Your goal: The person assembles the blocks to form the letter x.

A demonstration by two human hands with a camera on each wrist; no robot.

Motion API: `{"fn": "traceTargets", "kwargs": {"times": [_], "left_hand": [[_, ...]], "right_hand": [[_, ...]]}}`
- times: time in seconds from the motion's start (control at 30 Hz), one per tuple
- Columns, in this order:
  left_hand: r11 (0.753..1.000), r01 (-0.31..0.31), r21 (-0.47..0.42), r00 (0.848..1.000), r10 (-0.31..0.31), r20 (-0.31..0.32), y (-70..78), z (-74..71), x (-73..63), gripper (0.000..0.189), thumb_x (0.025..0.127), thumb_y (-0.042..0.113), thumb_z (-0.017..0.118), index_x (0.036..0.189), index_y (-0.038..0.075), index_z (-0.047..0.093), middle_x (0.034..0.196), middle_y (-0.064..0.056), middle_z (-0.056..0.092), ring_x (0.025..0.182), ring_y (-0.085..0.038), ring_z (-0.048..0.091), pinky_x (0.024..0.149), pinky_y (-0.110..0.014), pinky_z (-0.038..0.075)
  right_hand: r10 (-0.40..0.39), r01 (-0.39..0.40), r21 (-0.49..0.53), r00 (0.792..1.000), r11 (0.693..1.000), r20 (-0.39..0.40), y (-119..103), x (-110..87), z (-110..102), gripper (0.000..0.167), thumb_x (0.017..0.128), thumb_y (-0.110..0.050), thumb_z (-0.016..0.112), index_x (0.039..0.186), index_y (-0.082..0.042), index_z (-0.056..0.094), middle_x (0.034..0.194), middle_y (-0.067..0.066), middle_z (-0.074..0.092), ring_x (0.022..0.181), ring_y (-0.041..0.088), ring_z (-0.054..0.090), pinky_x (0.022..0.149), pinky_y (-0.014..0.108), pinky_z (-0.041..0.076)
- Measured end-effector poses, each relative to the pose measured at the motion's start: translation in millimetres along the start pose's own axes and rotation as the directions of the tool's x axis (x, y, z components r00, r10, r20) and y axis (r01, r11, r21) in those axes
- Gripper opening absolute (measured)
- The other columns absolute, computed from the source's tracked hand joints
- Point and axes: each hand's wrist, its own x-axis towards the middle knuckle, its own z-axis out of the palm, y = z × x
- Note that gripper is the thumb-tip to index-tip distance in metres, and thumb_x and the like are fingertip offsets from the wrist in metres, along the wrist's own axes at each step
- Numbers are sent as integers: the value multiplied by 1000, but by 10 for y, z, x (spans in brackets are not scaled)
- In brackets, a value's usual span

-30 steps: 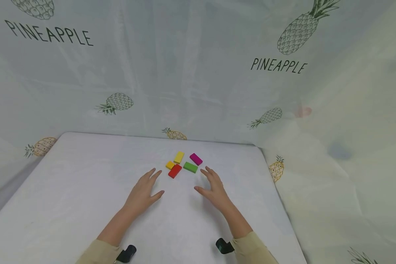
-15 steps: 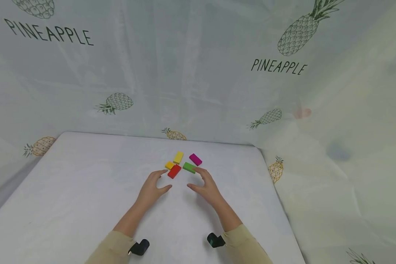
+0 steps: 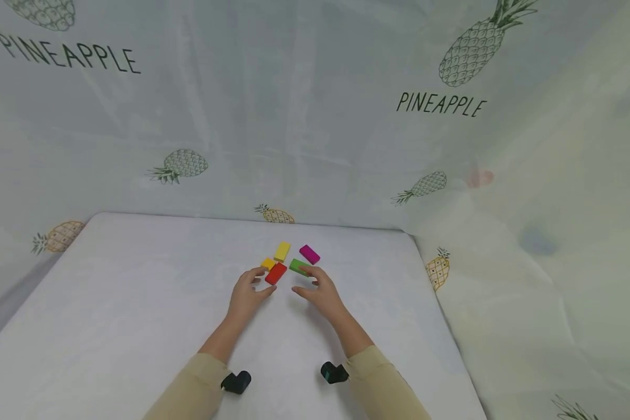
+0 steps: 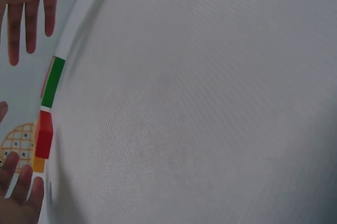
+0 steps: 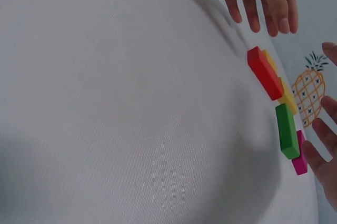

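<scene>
Five-sided detail aside, several small coloured blocks lie on the white table. My left hand (image 3: 245, 297) hovers at the red block (image 3: 276, 273), thumb and fingers spread apart on its near-left side. An orange block (image 3: 268, 264) lies against the red one, partly covered by that hand's fingers in the head view. My right hand (image 3: 322, 296) is just in front of the green block (image 3: 298, 266), its forefinger overlapping the block's right end in the head view. In the right wrist view, the right fingers (image 5: 327, 137) stand apart from the green block (image 5: 287, 131). Neither hand holds anything.
Behind lie a yellow block (image 3: 282, 251) and a magenta block (image 3: 310, 254). The white table (image 3: 152, 274) ends at a pineapple-print curtain (image 3: 294, 116) at the back and sides. A dark wrist camera (image 3: 236, 382) shows beneath the left sleeve, and another beneath the right.
Both hands have moved inward, the left one forward to the red block and the right one leftward toward the green. Their fingers have bent a little. The blocks keep their places.
</scene>
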Motion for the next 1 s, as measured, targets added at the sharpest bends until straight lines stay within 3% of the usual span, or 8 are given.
{"fn": "traceTargets", "kwargs": {"times": [0.23,0.5,0.77,1.0], "left_hand": [[999,38,10,999,-37,-22,-65,84,99,56,80,17,82,129,4,58,122,-14,60,110,-31,56,91,-45,50],[994,61,91,997,-57,-48,-106,155,146,54,78,21,83,126,6,62,113,-13,64,99,-28,57,83,-43,50],[980,48,193,995,-30,-97,-128,222,140,51,76,23,85,121,7,67,103,-10,66,96,-27,59,82,-41,51],[972,57,228,989,-24,-143,-139,268,152,46,77,22,84,118,8,70,100,-8,68,95,-27,60,82,-41,49]], "right_hand": [[28,-28,-6,1000,1000,13,38,89,29,52,85,-19,77,133,-10,58,133,4,56,123,26,49,103,45,40],[62,-62,-1,997,998,41,62,151,58,49,87,-15,75,132,-7,59,133,5,58,123,26,49,103,45,40],[80,-80,2,996,997,33,100,204,97,46,86,-14,75,129,-6,62,129,5,60,120,26,51,101,44,42],[78,-78,1,997,997,27,167,246,135,44,85,-14,76,127,-7,63,125,6,62,118,27,53,99,44,44]]}}
